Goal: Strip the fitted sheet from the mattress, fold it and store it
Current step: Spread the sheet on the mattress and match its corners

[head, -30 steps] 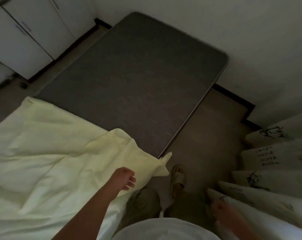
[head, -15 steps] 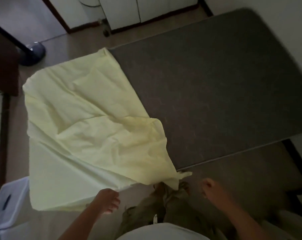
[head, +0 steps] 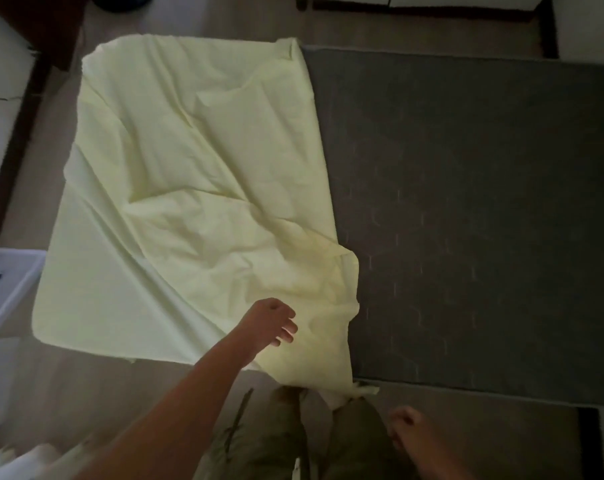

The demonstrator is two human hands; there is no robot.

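The pale yellow fitted sheet lies rumpled over the left half of the dark grey mattress, whose right half is bare. The sheet's near right corner is folded back and hangs off the front edge by my legs. My left hand reaches over the sheet's near edge with fingers loosely curled and holds nothing. My right hand hangs low beside my right leg, fingers loosely curled, holding nothing. The room is dim.
A white plastic bin stands on the floor left of the mattress. White cupboards line the far wall. A dark furniture piece sits at the top left. Pale folded bedding shows at the bottom left.
My view has swung left and closer, so the sheet now fills the middle. My left hand has moved forward over the sheet's near edge. My right hand has dropped lower beside my leg.
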